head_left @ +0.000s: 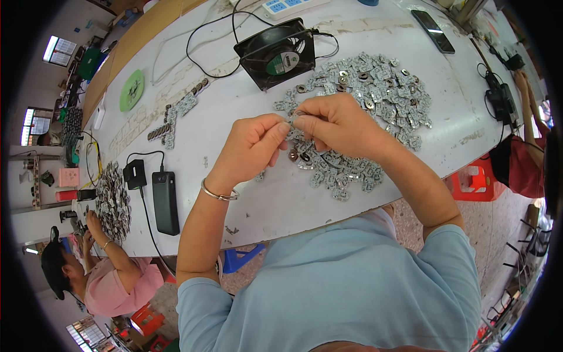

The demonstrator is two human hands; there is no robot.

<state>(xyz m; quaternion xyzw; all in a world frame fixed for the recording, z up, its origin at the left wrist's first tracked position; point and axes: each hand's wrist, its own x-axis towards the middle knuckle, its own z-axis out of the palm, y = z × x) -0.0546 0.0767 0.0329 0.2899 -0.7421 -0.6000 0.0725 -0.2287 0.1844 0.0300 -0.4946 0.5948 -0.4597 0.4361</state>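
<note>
Axial fan, black, at the far middle of the white surface; power strip beyond it; smartphone, far right; black power bank, left.

Before you, a scuffed white table is stretching across the room. On your left, bright windows are breaking up a pale wall. Below, a speckled floor is showing, with a red stool standing at your right and a blue stool peeking from under the table's edge.
</note>
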